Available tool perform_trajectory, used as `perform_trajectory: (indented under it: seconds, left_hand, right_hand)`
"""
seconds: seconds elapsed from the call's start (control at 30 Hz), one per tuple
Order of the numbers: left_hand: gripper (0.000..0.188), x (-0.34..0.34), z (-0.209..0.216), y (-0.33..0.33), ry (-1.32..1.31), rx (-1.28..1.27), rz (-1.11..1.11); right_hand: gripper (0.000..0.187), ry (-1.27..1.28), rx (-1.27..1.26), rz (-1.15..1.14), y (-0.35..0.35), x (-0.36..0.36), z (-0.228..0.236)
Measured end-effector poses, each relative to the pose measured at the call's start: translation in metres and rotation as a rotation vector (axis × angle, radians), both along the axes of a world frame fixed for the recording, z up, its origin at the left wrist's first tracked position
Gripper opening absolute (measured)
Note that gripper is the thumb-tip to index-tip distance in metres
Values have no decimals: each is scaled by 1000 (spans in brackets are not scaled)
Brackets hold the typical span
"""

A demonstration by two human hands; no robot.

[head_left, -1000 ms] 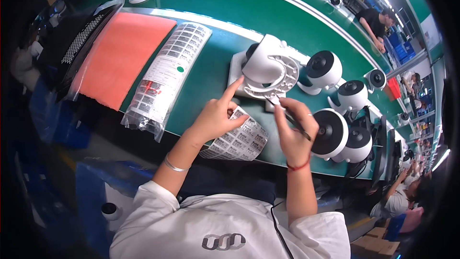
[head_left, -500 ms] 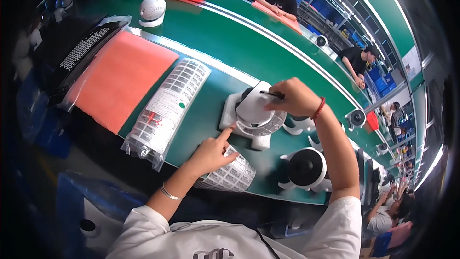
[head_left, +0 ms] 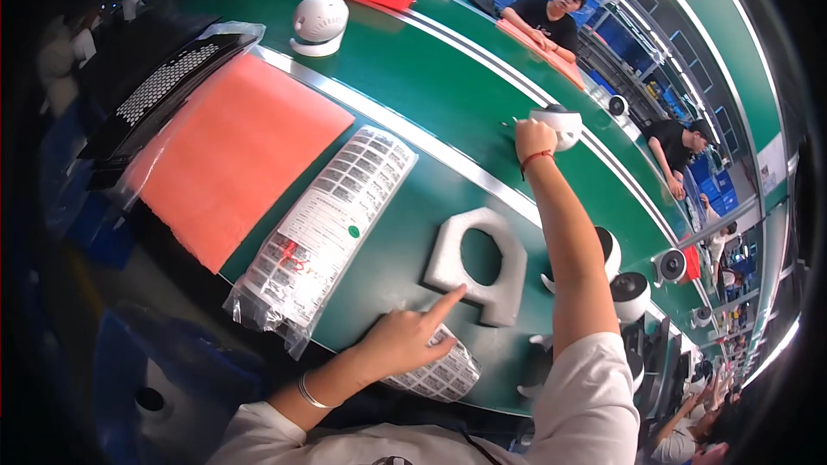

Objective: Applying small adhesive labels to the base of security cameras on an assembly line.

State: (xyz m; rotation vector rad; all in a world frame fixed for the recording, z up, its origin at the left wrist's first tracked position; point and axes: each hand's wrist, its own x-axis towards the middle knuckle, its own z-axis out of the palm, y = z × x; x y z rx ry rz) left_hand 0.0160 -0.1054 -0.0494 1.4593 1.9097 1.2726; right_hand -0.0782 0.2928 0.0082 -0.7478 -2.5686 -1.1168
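Right hand grips white dome camera far out on green belt.

Foam cradle between label sheets leftward and domed cameras rightward.

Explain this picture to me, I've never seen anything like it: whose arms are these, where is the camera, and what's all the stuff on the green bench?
The camera sits on a worker's head, looking down through a fisheye lens, so straight edges bend. Both bare arms are that person's own. The right hand stretches out, holding a white round device over the green belt. The left hand rests on a sheet of small labels, forefinger touching a white foam holder. Nearby lie a bagged label sheet and an orange pad. Other people work across the belt.
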Motion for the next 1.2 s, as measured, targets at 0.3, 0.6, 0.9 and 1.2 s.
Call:
perform_trajectory:
  seconds: [0.3, 0.6, 0.9, 1.2]
  left_hand:
    - [84, 2, -4, 1, 106, 118, -30]
    - [79, 7, -10, -2, 65, 140, -41]
    - [55, -5, 9, 2, 101, -186, -393]
    - [73, 8, -13, -3, 174, 118, -86]
  right_hand:
    - [49, -64, -385, -28, -27, -50, -29]
    - [35, -90, -697, 614, -179, -217, -15]
    - [71, -46, -935, 333, -204, -291, -30]
    - [32, 21, -270, 556, -121, -195, -30]
